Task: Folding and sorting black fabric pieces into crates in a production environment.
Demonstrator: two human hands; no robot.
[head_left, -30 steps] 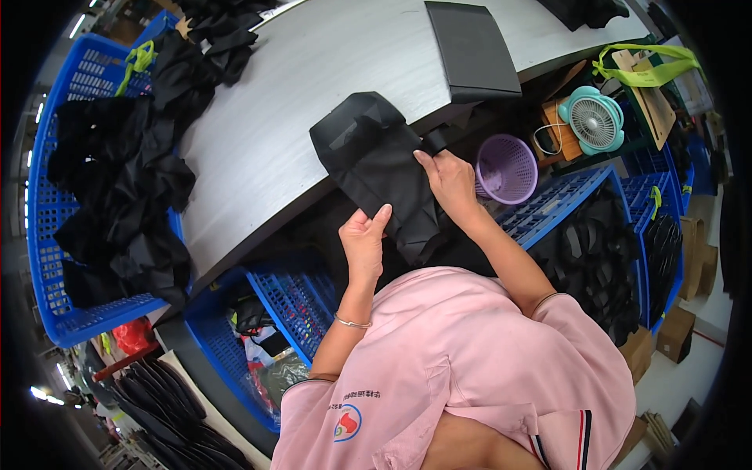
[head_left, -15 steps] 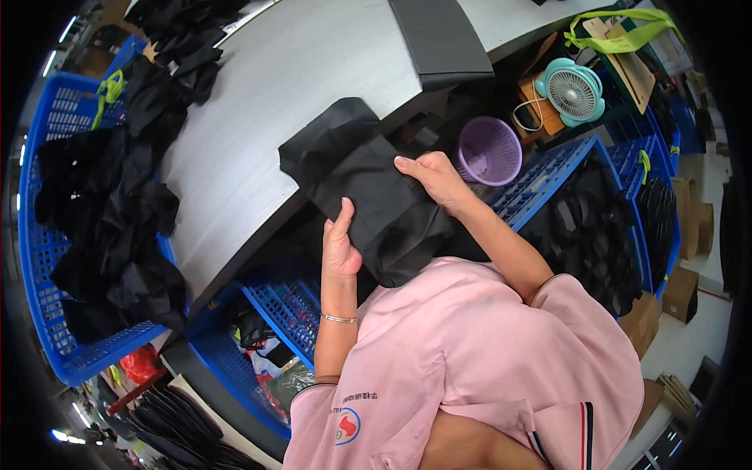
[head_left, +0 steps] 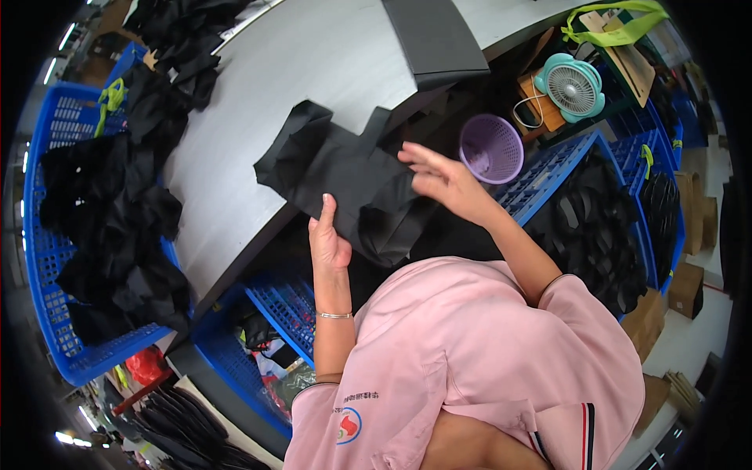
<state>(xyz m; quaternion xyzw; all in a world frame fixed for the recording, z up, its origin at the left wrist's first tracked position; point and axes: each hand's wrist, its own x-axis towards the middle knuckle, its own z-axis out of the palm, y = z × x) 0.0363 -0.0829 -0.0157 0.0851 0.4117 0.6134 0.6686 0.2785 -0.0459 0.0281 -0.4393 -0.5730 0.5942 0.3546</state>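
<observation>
A black fabric piece (head_left: 337, 176) with angular folds and flaps spans the gap between the pale worktable's edge and my body. My left hand (head_left: 328, 239) grips its lower left part, thumb on top. My right hand (head_left: 446, 184) is open at the fabric's right side, fingers lifted and spread; whether any fingertip touches it I cannot tell. Behind the fabric lies the worktable (head_left: 235, 78), with a dark grey flat panel (head_left: 431, 39) across it.
Blue baskets of black pieces stand left (head_left: 47, 290) and right (head_left: 634, 196); another (head_left: 219, 360) sits below the table. A purple basket (head_left: 492, 149), a turquoise fan (head_left: 571, 86) and lime straps (head_left: 619, 27) are at the right. Cardboard boxes (head_left: 685, 290) stand on the floor.
The fabric has moved left and turned, with flaps now spread at its top. My left hand has shifted left with it. My right hand has let go of its pinch and opened.
</observation>
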